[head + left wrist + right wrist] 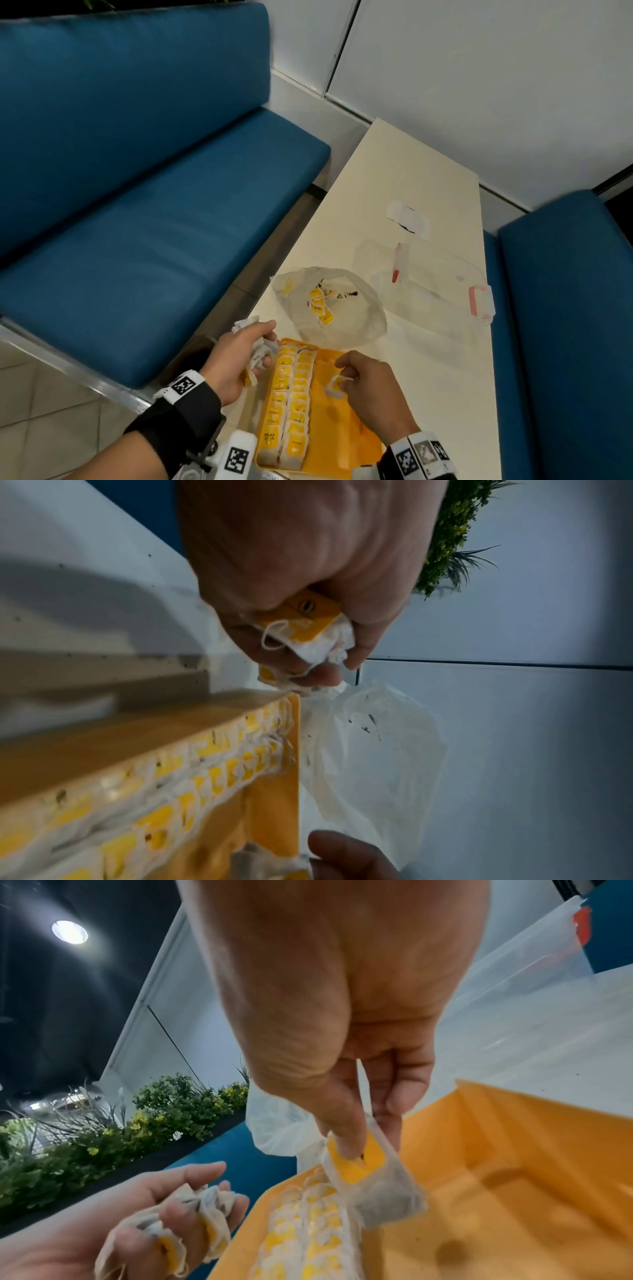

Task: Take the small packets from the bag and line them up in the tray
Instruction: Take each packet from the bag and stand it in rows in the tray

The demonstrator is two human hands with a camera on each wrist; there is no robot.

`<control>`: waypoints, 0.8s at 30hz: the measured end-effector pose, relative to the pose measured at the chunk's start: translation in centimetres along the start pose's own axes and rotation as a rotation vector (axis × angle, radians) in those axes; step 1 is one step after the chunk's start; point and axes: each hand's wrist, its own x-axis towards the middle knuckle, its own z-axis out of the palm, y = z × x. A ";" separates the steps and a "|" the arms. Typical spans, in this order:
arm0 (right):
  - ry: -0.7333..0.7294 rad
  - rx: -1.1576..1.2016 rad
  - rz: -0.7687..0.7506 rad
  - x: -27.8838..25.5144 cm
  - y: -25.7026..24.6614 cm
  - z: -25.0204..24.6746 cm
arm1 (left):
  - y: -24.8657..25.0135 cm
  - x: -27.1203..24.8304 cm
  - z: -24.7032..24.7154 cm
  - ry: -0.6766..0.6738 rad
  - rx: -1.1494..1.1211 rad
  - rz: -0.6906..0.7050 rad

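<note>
right hand (368, 385) pinched one gauzy yellow-tagged tea bag (373, 1177) over the orange plastic tray (346, 442); left hand (236, 356) clutched a crumpled bunch (260, 349).

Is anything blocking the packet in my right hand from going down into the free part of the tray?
Nothing visible. The right hand pinches one packet over the tray, whose floor right of the two filled rows is bare. The left hand, holding a bunch of packets, stays off the tray's left edge.

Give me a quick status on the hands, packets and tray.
Left hand grips a bunch of packets. Right hand pinches one packet over the tray. Two rows lined up; more in the bag. Nothing in the way.
</note>
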 end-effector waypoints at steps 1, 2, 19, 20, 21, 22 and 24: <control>0.001 -0.011 0.008 -0.1 0.2 0.1 | -0.2 0.2 -0.3 0.032 0.047 0.031; 0.002 -0.028 0.016 -0.1 0.4 0.2 | -0.3 0.2 -0.4 0.064 0.108 0.063; 0.067 -0.176 -0.055 2.0 -0.3 2.5 | -2.9 0.7 -2.3 -0.013 0.968 0.338; 0.075 -0.182 -0.056 2.1 -0.5 2.6 | -2.9 0.7 -2.5 -0.010 0.975 0.340; 0.080 -0.184 -0.053 2.2 -0.7 2.8 | -2.8 0.7 -2.6 -0.011 0.984 0.341; 0.085 -0.183 -0.048 2.2 -0.8 2.9 | -2.8 0.7 -2.7 -0.011 0.996 0.343; 0.097 -0.186 -0.040 2.4 -1.1 3.2 | -2.7 0.7 -2.8 -0.013 1.015 0.342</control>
